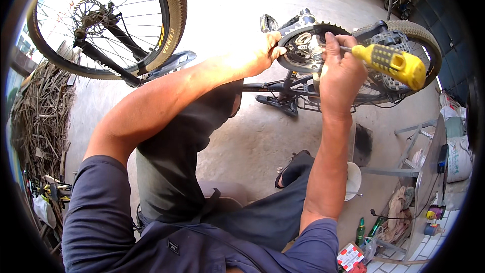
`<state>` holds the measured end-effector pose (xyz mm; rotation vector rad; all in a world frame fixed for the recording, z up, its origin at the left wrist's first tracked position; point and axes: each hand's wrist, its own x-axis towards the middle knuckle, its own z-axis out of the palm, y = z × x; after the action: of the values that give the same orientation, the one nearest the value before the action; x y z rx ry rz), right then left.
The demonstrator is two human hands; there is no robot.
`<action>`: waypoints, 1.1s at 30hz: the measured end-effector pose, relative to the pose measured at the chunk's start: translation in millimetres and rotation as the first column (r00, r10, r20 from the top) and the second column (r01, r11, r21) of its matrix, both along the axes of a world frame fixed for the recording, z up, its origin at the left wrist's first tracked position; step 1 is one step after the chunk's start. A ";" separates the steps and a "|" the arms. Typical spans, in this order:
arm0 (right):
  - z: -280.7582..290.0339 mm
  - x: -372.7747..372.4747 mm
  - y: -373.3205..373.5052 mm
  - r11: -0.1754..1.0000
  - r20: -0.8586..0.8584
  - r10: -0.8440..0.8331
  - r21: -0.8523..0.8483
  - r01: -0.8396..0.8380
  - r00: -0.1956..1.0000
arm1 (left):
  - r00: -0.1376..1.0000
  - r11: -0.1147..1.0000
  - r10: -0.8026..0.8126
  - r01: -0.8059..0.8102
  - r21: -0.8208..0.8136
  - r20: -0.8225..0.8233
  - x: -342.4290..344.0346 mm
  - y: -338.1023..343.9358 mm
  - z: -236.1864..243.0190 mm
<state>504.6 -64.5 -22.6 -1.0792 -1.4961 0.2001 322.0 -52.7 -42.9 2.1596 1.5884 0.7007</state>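
item: chainring (290,64), dark, toothed, with bright metal parts at its centre; mounted on a bicycle (263,87). landmark for all places below.

left grip (258,54): at the left edge of the chainring, thumb and fingers closed on its rim.

right grip (344,73): at the right side of the chainring, thumb and fingers drawn together on the metal shaft of a screwdriver (390,61). handle yellow with dark dotted panels, pointing away to the right of the chainring; tip hidden by the fingers. whether these fingertips also touch the chainring cannot be told.

front wheel (175,17): well to the left of the chainring, knobbly tyre, disc rotor at the hub.

rear wheel (430,40): to the right of the chainring, partly behind the screwdriver.

pedal (269,23): black, just beyond the chainring's upper left.

saddle (278,105): black, below the chainring, near the floor.

bundle of sticks (40,116): far left of the chainring, lower down.

white sack (458,157): far right of the chainring, lower down.

green bottle (360,232): well below the chainring, toward the right, standing.
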 end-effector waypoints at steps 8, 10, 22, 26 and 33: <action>7.3 9.9 -2.0 1.000 -0.020 -0.019 0.014 0.019 1.000 | 1.000 1.000 0.001 -0.001 -0.002 -0.011 1.2 -2.2 5.5; 7.8 5.3 -1.6 0.999 0.066 -0.040 0.024 0.038 0.997 | 1.000 0.998 -0.004 0.006 0.069 -0.030 -0.4 -0.3 -1.2; -6.6 6.2 1.8 0.999 -0.132 0.034 0.030 -0.031 0.991 | 0.999 0.998 -0.024 0.022 0.061 0.029 -4.5 9.2 -15.8; -9.8 11.4 0.3 0.992 -0.293 0.020 -0.111 -0.055 0.956 | 0.992 0.997 -0.064 0.058 0.056 0.107 -7.3 15.0 -26.3; -11.1 6.2 -4.7 0.998 0.081 -0.019 0.057 0.015 0.997 | 0.994 0.998 -0.051 0.047 0.042 0.096 -5.2 15.6 -24.6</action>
<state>510.8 -69.2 -33.7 -1.0649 -1.5554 0.1023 316.8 -37.1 -67.6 2.1506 1.4790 0.8147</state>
